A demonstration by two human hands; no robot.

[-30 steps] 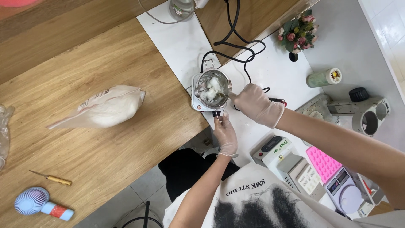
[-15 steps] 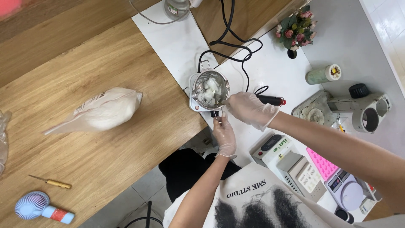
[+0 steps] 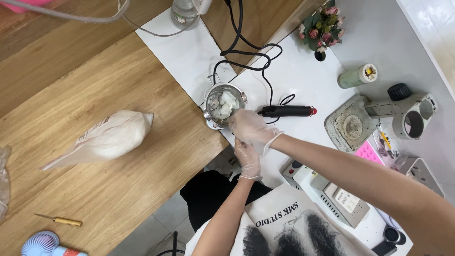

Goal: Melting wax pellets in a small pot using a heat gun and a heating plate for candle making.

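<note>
Both gloved hands met: right hand (image 3: 251, 129) crossed above left hand (image 3: 247, 158), fingers curled, forearms extended.

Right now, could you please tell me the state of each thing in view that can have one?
Metal pot: upright on the small hotplate, holding white solid chunks.
White bag: lying on its side, bulging full.
Right hand: gloved, at the pot's rim.
Left hand: gloved, below the right; its grip is hidden.
Black-handled tool: lying flat, corded.
Flower bunch: upright.

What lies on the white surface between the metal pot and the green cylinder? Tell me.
In the head view, a black handled tool with a red end and its looping black cord lie between the metal pot and the green cylinder.
</note>
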